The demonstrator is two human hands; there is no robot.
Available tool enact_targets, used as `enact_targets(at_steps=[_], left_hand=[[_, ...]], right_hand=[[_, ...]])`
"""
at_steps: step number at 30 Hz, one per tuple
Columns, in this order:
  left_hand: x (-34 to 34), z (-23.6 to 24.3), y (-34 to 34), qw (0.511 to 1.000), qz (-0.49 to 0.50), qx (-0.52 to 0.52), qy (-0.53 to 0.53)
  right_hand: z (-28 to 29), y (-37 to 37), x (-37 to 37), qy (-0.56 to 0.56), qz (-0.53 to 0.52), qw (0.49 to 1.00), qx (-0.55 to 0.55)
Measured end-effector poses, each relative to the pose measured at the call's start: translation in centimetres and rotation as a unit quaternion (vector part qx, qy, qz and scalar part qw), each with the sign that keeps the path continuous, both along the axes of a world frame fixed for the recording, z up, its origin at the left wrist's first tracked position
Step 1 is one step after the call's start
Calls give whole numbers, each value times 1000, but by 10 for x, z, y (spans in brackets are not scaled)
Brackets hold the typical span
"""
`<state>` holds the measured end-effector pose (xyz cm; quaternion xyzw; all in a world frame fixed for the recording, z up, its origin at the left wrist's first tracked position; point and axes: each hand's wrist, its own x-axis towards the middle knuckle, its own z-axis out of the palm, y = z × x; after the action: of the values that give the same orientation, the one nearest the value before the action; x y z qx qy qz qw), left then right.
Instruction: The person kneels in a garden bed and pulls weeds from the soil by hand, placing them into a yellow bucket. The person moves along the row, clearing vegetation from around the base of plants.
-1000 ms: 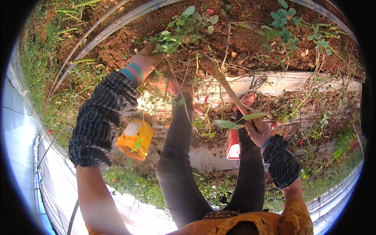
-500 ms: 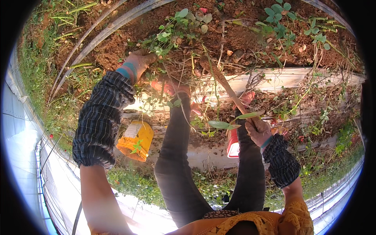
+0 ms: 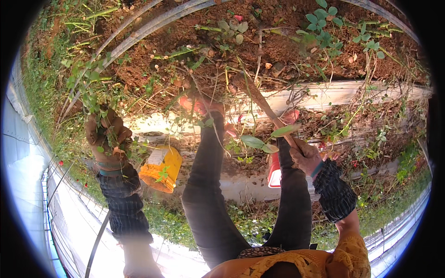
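Observation:
My left hand (image 3: 107, 136), gloved and soil-stained, is closed around a bunch of uprooted green weeds (image 3: 90, 88) at the left, with leaves sticking up beyond the fingers. My right hand (image 3: 306, 157), also gloved, grips the handle of a wooden-handled digging tool (image 3: 266, 109). Its far end reaches the soil and is caked with dirt, so the shape of its head cannot be made out. Long green leaves (image 3: 266, 141) lie across the view beside the handle. Reddish-brown soil (image 3: 194, 83) with roots and stubs spreads past my feet.
A yellow plastic container (image 3: 162, 167) lies tipped left of my legs, and a red-and-white object (image 3: 274, 171) is partly behind my right leg. A pale plastic sheet edge (image 3: 343, 95) runs along the bed. Grey curved hoops (image 3: 134, 39) arch at upper left; a leafy plant (image 3: 327, 21) grows at upper right.
My left hand has moved from the low plant at the bed down and left, carrying the pulled weeds with it. The plant's spot shows bare stubs and soil. The right hand has hardly moved.

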<state>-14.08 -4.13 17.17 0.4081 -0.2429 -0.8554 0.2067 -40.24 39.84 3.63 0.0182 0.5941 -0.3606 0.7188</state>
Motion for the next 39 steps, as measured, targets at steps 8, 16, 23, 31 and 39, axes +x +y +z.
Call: enact_targets(at_steps=[8, 16, 23, 31, 39], left_hand=[[-31, -37, 170, 984, 94, 116, -95], [-54, -95, 183, 982, 113, 34, -147], [-74, -99, 174, 984, 45, 3, -171], [-72, -101, 165, 981, 26, -31, -190], [-85, -102, 145, 994, 8, -8, -106]], right_hand=[[20, -26, 14, -154, -128, 978, 58], [3, -36, 52, -90, -134, 984, 77], [-4, -37, 112, 67, -28, 995, 70], [-55, -95, 30, -334, -318, 879, -122], [-60, -106, 1, -212, -97, 972, -7]])
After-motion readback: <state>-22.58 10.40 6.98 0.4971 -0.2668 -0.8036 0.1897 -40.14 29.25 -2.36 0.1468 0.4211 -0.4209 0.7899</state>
